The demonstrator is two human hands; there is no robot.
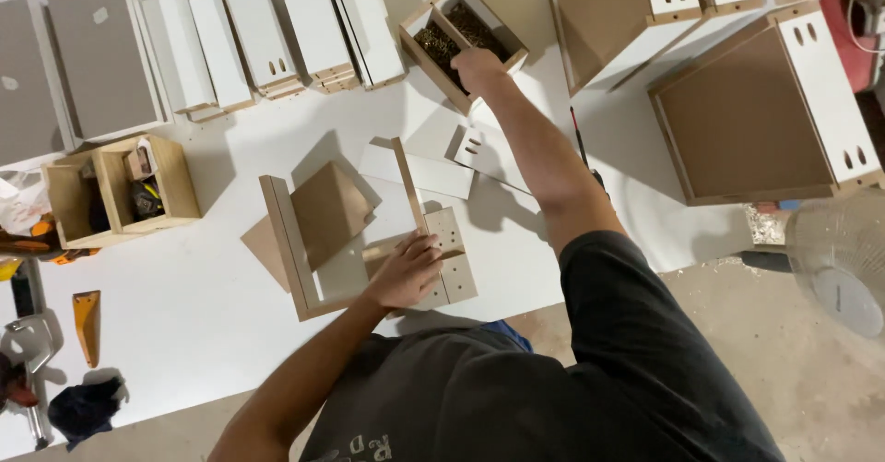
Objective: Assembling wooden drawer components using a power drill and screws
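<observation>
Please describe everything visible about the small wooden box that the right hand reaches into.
The small wooden box is open-topped, made of light board, and lies at an angle at the far side of the white table. A divider splits it into two compartments, both holding dark small screws. The right hand reaches into it from the near edge.

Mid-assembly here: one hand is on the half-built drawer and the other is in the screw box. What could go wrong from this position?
1. The left hand alone steadies the unfinished drawer frame, whose brown bottom panel sits tilted and loose; it may slip out.
2. The right hand digs in the screw box; sharp points could prick the fingers.
3. The frame lies close to the table edge, so a nudge might push it off.
</observation>
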